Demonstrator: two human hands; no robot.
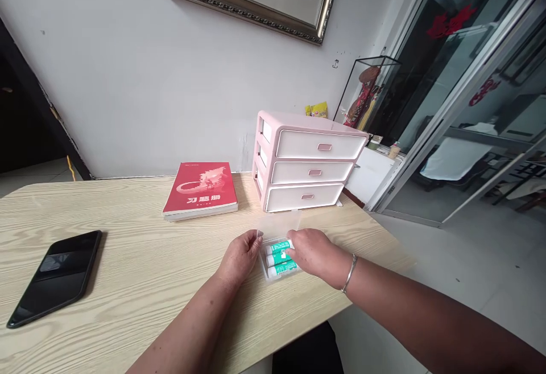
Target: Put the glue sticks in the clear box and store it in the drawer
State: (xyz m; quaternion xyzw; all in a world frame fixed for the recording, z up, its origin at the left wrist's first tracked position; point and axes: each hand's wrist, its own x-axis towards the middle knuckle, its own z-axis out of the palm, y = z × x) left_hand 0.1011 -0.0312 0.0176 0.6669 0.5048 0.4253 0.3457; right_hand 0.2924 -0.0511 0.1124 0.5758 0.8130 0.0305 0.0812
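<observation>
Our left hand (pixel 241 257) pinches the raised clear edge of a clear plastic box (pixel 277 271) between thumb and fingers. Our right hand (pixel 311 251) is half closed, its fingertips (pixel 292 254) on three green-and-white tubes (pixel 279 259) lying inside; we cannot tell whether they grip one. The box sits on the table (pixel 140 271), in front of a pink three-drawer organizer (pixel 302 163). It looks light and thin, perhaps brittle, and best held by the rim. The smooth, stiff tubes look light and apt to roll, so we would take them around the barrel.
</observation>
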